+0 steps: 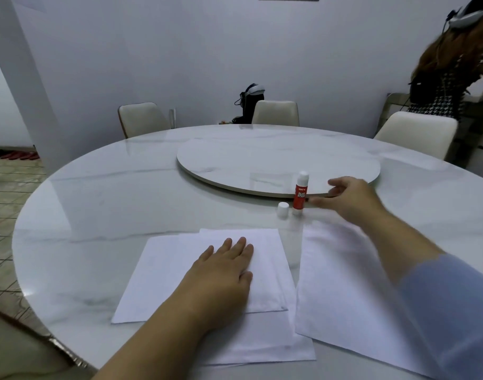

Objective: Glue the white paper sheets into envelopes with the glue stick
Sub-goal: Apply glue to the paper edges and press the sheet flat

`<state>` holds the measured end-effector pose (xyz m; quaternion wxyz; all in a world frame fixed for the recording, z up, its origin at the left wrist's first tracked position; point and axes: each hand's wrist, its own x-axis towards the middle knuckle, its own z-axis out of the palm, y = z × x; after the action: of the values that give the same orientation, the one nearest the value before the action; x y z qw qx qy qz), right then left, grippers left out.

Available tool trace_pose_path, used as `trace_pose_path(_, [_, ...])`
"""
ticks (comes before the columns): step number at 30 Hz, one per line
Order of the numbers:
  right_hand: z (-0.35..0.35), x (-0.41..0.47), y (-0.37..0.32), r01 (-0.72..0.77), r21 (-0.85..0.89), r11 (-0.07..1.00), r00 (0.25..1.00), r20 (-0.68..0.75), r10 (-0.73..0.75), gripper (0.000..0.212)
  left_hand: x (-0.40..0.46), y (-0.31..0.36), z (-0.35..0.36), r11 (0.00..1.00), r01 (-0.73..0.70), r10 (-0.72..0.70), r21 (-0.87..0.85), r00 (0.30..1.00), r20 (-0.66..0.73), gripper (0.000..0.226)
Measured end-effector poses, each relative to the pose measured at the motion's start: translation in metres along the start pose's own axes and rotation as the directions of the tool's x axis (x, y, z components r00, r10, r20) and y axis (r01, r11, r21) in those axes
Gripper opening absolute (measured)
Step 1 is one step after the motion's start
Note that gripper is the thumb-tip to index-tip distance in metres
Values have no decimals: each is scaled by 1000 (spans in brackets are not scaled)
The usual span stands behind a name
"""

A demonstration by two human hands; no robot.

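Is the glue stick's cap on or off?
Off. The glue stick stands upright on the table with its white glue tip bare, and the small white cap stands beside it, to its left.

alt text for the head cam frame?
A person's left hand presses flat on folded white paper on a round marble table, while the right hand reaches for an upright glue stick. Its cap stands beside it; more paper sheets lie right.

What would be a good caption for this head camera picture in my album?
Left hand flat on folded white paper, right hand reaching beside the upright glue stick.
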<state>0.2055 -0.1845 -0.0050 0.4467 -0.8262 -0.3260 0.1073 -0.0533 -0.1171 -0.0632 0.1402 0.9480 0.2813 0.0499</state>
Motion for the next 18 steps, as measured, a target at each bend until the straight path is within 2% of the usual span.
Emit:
trace_pose_path(1, [-18,-9,1,6,-177,984,994,109,14,85,0,0,0,1000,2,-2,7,1000,2,53])
trace_pose_path(3, [-43,-33,11,52,-568,821,942,302,149,90,2,1,0,1000,4,-4,16,1000,11,54])
trace_pose_path(4, [-48,-45,20,89,-677,731,924,330,193,92,2,2,-1,1000,4,-4,20,1000,27,54])
trace_pose_path(5, [-51,-53,29,100,-713,694,925,324,200,91,3,3,-2,1000,4,-5,23,999,44,54])
trace_pose_path(10, [-69,-61,58,23,-536,844,985,157,74,75,7,9,-6,999,12,-16,42,995,98,54])
trace_pose_path(15, [-68,-62,66,35,-504,863,999,2,-40,65,8,29,-3,996,-27,19,81,994,107,54])
trace_pose_path(18, [-71,-66,57,109,-593,798,991,1,-135,44,7,33,-1,996,-32,27,81,998,57,55])
